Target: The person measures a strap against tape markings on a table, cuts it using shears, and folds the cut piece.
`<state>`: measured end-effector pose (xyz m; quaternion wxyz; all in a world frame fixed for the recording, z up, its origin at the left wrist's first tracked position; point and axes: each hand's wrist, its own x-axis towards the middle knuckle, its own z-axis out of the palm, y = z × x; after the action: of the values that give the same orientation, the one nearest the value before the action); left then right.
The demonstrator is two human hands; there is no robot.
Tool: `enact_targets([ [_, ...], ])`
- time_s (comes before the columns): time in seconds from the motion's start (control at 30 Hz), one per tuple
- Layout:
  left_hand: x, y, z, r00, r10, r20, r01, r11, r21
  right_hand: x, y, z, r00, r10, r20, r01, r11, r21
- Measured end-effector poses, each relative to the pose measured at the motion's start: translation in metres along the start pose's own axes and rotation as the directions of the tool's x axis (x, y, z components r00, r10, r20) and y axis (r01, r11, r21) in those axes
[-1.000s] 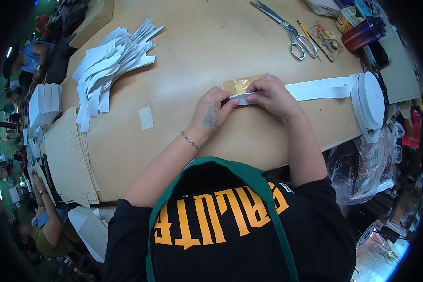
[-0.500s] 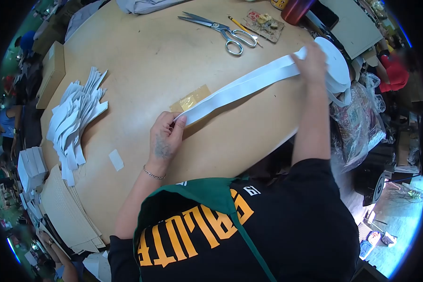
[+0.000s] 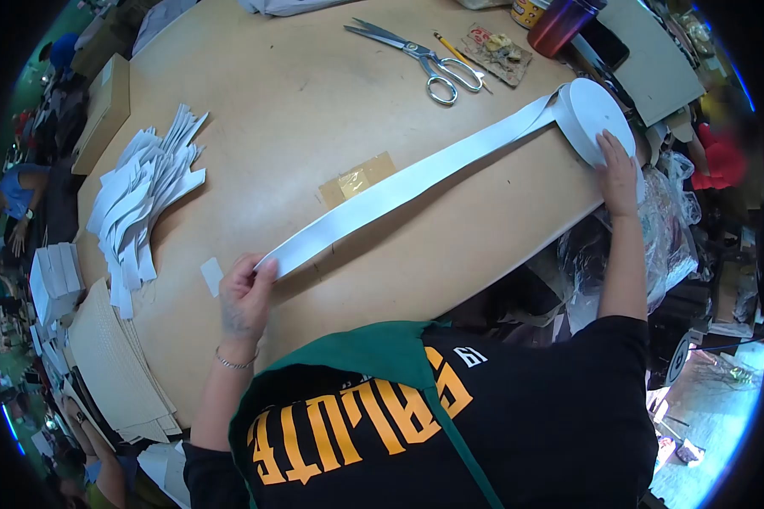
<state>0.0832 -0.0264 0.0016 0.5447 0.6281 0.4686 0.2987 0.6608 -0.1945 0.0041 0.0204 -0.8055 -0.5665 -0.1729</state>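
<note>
A long white band (image 3: 382, 200), looking like flat elastic, stretches diagonally across the table from a roll. My left hand (image 3: 248, 293) pinches its free end between thumb and fingers, just above the tabletop. At the right edge of the table the roll of white band (image 3: 592, 119) stands tilted. My right hand (image 3: 618, 174) grips the roll's near rim, fingers on its flat face; the thumb is hidden. Beneath the band, a patch of brown tape (image 3: 356, 176) is stuck to the table. A small white piece (image 3: 211, 276) lies beside my left hand.
Cut white strips (image 3: 144, 199) are heaped on the left. Scissors (image 3: 424, 59), a pencil (image 3: 452, 48) and a piece of cardboard (image 3: 497, 55) lie at the back, near a dark red tumbler (image 3: 562, 25). Clear plastic bags (image 3: 662, 229) hang by the right edge. Other people work at far left.
My left hand has drawn the band's end left and toward me. My right hand has left the band and moved down onto the roll. The band now runs as one longer length.
</note>
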Motion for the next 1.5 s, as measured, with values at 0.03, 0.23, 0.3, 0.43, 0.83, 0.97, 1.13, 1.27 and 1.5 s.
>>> enact_targets([
  [0.03,-0.008,-0.006,-0.01,1.0,-0.025,-0.016,0.025,1.0,0.01,-0.005,0.011,-0.002,0.999,-0.044,-0.002,0.044,0.999,0.001],
  [0.23,-0.044,-0.012,-0.03,0.995,-0.091,-0.034,0.094,0.99,0.108,0.003,-0.02,-0.042,0.999,-0.038,0.015,0.039,0.996,-0.075],
  [0.3,-0.045,-0.017,-0.023,0.994,-0.097,-0.043,0.099,0.993,0.062,0.021,-0.068,-0.052,0.985,-0.122,-0.118,0.143,0.971,0.192],
  [0.43,-0.045,-0.021,-0.018,0.993,-0.092,-0.077,0.093,0.996,0.01,0.05,-0.116,0.0,0.976,0.213,-0.042,-0.217,0.967,-0.132],
  [0.83,-0.053,-0.035,-0.022,0.985,-0.112,-0.134,0.112,0.994,-0.006,-0.015,0.03,0.025,0.975,-0.141,-0.173,0.132,0.989,-0.063],
  [0.97,-0.051,-0.032,-0.022,0.984,-0.143,-0.11,0.136,0.988,-0.069,-0.016,0.032,0.031,0.982,-0.104,-0.158,0.095,0.994,-0.06],
  [1.13,-0.052,-0.03,-0.02,0.983,-0.145,-0.109,0.131,0.984,-0.124,-0.009,-0.008,-0.006,0.998,0.056,0.011,-0.056,0.996,-0.066],
  [1.27,-0.051,-0.037,-0.024,0.992,-0.018,-0.125,0.04,0.984,0.175,0.019,-0.123,-0.025,0.944,-0.081,-0.321,0.15,0.969,0.198],
  [1.5,-0.034,-0.021,-0.019,0.933,0.328,-0.146,-0.246,0.881,0.403,0.019,-0.419,-0.077,0.717,-0.683,-0.141,0.467,0.319,0.825],
])
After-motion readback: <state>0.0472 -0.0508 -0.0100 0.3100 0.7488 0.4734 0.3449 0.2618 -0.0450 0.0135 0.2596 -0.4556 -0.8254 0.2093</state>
